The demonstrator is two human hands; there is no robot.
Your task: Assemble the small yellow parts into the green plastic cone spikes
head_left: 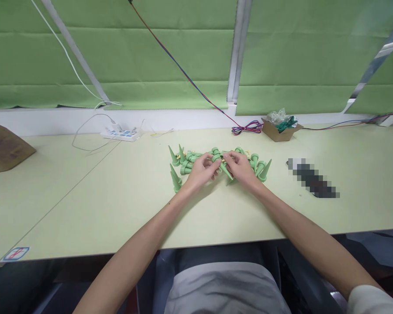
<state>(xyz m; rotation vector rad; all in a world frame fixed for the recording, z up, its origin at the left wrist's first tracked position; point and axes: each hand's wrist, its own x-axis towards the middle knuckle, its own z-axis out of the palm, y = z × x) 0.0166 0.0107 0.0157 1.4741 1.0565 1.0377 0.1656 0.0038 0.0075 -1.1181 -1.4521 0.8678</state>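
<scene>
My left hand [201, 171] is closed on a green plastic plant-watering spike [225, 170], gripping its wide collar end while the tip points down and to the right. Thumb and fingers of my right hand [239, 167] are pinched together at that collar, where a speck of yellow shows; what they hold is too small to make out. Around and behind both hands lie several more green spikes [264, 171], some standing on their wide ends and some on their sides. Small yellow pieces are scattered among them, partly hidden by the hands.
On the right of the table [118, 218] lies a dark pixelated object [314, 179]. A small cardboard box [280, 133] with clear and green plastic stands at the back, beside coiled wire [249, 127]. A power strip [122, 134] and a brown paper bag [6, 148] are leftward.
</scene>
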